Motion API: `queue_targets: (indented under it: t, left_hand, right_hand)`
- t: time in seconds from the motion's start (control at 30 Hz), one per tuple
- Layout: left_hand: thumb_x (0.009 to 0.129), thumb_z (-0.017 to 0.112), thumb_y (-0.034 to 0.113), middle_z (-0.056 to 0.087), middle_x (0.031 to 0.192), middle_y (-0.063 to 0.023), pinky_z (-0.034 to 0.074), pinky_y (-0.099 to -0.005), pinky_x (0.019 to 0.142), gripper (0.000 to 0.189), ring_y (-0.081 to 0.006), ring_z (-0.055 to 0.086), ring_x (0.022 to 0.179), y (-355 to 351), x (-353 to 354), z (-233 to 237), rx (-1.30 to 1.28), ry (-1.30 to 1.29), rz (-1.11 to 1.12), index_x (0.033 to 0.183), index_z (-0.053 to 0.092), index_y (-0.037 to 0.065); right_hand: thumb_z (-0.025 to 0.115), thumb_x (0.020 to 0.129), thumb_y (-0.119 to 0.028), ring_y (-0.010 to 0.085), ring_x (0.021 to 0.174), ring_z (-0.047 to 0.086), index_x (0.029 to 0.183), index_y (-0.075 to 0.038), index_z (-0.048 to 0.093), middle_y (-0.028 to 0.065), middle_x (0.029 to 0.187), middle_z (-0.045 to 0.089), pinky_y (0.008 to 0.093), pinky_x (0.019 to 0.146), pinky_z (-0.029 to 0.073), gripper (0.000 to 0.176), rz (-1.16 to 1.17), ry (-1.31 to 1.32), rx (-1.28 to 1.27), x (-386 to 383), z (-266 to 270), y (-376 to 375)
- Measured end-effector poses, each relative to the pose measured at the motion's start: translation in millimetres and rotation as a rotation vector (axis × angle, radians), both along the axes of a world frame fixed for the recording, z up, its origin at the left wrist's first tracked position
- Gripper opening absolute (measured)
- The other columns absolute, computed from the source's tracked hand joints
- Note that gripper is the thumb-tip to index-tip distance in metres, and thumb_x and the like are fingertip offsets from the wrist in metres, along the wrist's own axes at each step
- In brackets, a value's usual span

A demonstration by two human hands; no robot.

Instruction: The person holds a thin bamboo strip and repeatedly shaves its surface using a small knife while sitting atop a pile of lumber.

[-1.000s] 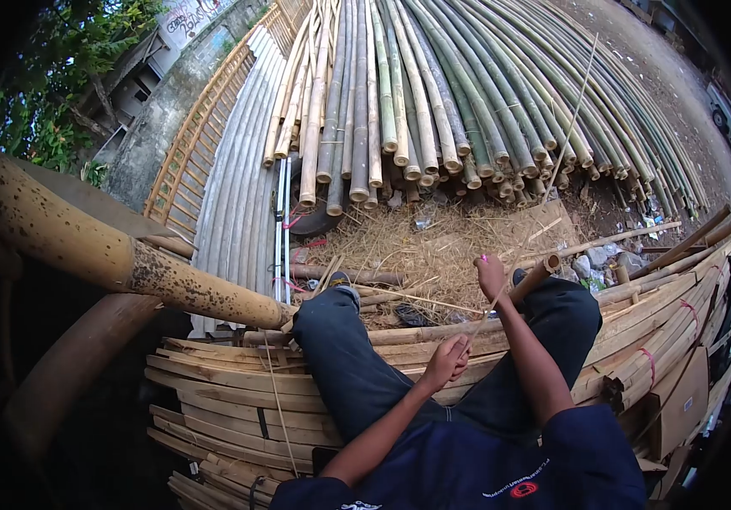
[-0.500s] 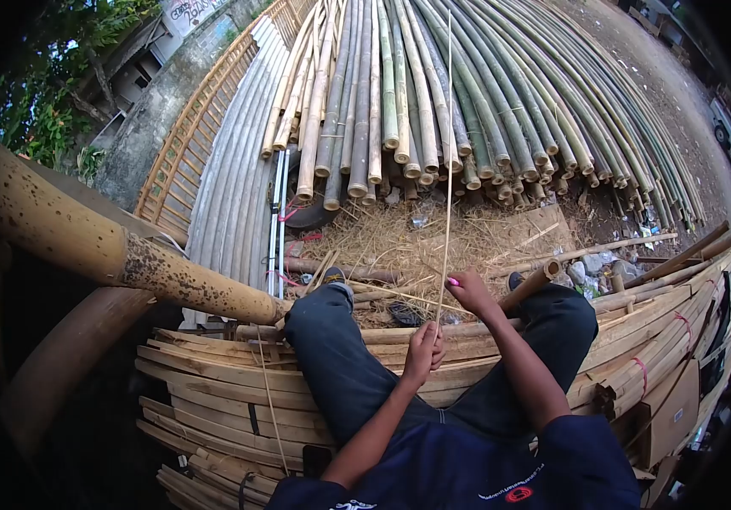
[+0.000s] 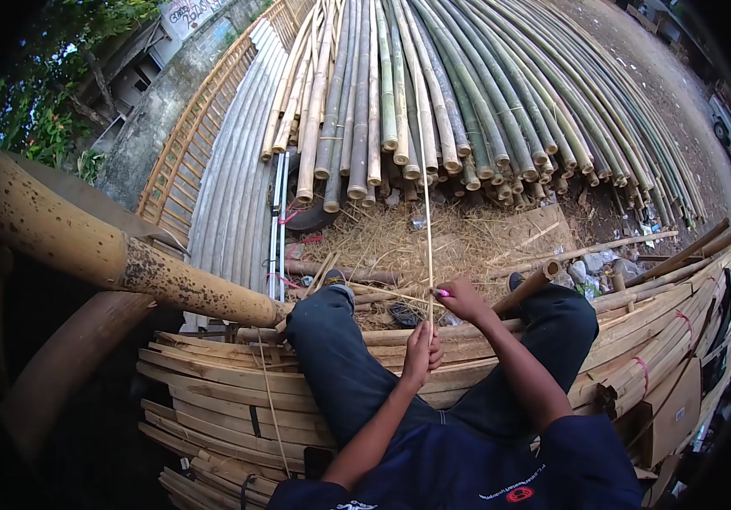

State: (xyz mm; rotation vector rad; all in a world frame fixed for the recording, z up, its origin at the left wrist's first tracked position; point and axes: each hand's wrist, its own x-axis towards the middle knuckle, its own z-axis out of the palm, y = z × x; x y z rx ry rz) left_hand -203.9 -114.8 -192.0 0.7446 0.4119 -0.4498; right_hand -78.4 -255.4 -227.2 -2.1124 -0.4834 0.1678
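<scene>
My left hand [image 3: 422, 354] is closed around the lower end of a long, thin bamboo strip [image 3: 428, 229], which points away from me toward the bamboo poles. Just above it, my right hand [image 3: 465, 299] is closed on a small pink-handled tool [image 3: 441, 292]. The tool's tip lies at the strip, but whether it touches cannot be made out. Both hands are between my knees, over a stack of split bamboo slats [image 3: 238, 374].
A large pile of bamboo poles [image 3: 399, 102] lies ahead. Corrugated sheets [image 3: 234, 170] and a bamboo ladder-like frame [image 3: 183, 161] are at left. A thick spotted bamboo pole [image 3: 170, 276] crosses from the left. Straw and shavings [image 3: 476, 234] cover the ground.
The bamboo strip's far end has swung left and now lies over the poles differently. My right hand has moved slightly left and down with the pink-handled tool. My left hand has barely moved.
</scene>
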Motion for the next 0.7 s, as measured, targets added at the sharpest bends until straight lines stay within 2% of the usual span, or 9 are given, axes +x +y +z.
queue_targets:
  t: [0.03,0.07,0.13,0.27,0.37,0.7]
  left_hand:
    - [0.1,0.035,0.037,0.026,0.054,0.0059,0.014,-0.0191,0.032,0.028,-0.0028,0.018,0.037,0.3,-0.4,-0.8,0.001,0.001,-0.001,0.087,0.043,0.013]
    - [0.1,0.035,0.037,0.026,0.054,0.0058,0.014,-0.0193,0.032,0.028,-0.0028,0.018,0.037,0.7,-1.0,-2.3,0.043,0.012,0.003,0.087,0.042,0.013]
    - [0.1,0.034,0.037,0.026,0.054,0.0058,0.014,-0.0194,0.031,0.029,-0.0028,0.018,0.037,0.8,-2.4,-4.4,0.086,0.021,0.005,0.087,0.042,0.013]
    - [0.1,0.033,0.037,0.025,0.054,0.0058,0.013,-0.0194,0.031,0.029,-0.0029,0.018,0.036,2.1,-1.9,-6.4,0.083,0.007,0.019,0.087,0.042,0.013]
    - [0.1,0.033,0.037,0.026,0.054,0.0056,0.014,-0.0193,0.031,0.029,-0.003,0.019,0.037,1.7,-1.2,-5.9,0.102,0.013,0.017,0.087,0.042,0.013]
    - [0.101,0.032,0.035,0.027,0.055,0.0055,0.015,-0.0191,0.032,0.028,-0.003,0.019,0.037,-2.1,-0.1,-14.9,0.037,0.067,0.033,0.088,0.042,0.013]
  right_hand:
    - [0.057,0.076,-0.026,0.0341,0.048,0.049,0.063,0.001,0.052,0.0207,0.054,0.048,0.044,0.049,0.038,0.03,0.152,-0.105,-0.109,-5.1,1.5,4.5]
    - [0.057,0.076,-0.026,0.0341,0.048,0.049,0.063,0.001,0.052,0.0207,0.054,0.048,0.044,0.049,0.038,0.03,0.15,-0.104,-0.107,-8.6,0.9,7.8]
    - [0.056,0.072,-0.025,0.0415,0.056,0.051,0.064,-0.001,0.056,0.0224,0.059,0.053,0.0469,0.053,0.041,0.025,0.172,-0.033,-0.111,-12.4,1.2,11.8]
    - [0.058,0.068,-0.027,0.0413,0.062,0.057,0.066,-0.004,0.061,0.0217,0.063,0.057,0.049,0.06,0.046,0.024,0.287,-0.097,-0.279,-7.2,9.8,11.3]
    - [0.059,0.068,-0.027,0.0407,0.062,0.057,0.064,-0.004,0.061,0.0211,0.063,0.058,0.0486,0.06,0.047,0.024,0.32,-0.087,-0.268,-9.5,12.5,11.7]
    - [0.057,0.072,-0.023,0.0411,0.063,0.058,0.067,-0.003,0.062,0.0214,0.066,0.059,0.0481,0.06,0.046,0.022,0.213,-0.006,-0.309,-7.2,-4.6,12.2]
